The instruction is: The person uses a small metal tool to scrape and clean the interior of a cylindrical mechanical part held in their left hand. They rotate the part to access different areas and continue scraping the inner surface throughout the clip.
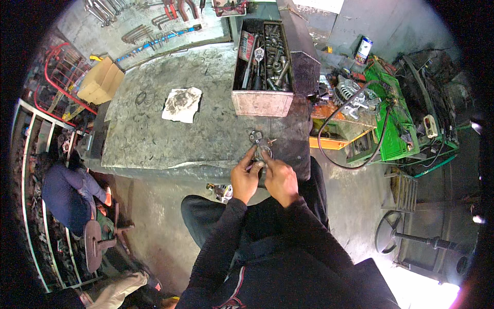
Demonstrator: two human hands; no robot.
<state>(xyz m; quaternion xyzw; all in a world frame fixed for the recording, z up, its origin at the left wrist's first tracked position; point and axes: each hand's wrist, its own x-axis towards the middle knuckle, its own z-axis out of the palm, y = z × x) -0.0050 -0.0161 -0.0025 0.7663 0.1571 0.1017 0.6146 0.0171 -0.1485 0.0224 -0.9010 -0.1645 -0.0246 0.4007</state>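
Note:
At the near edge of the workbench [149, 149], my left hand [244, 178] and my right hand [281, 180] come together on a small round metal part [264, 151]. Fingers and thumbs of both hands close around its near side and hide much of it, so its exact kind does not show. Just beyond lies a small dark metal piece [255, 136] with rounded lobes. Beside that, to the right, is a little copper-coloured piece [271, 142]. Below the bench edge, left of my left wrist, a silvery machine part [222, 192] shows.
An open metal toolbox [262, 104] with ratchets and sockets stands behind my hands. A stained white cloth [182, 105] lies left of it. On the right are an orange stand [350, 126], an alternator-like part [350, 92] and a green cabinet [399, 126]. Another person [67, 193] sits at left.

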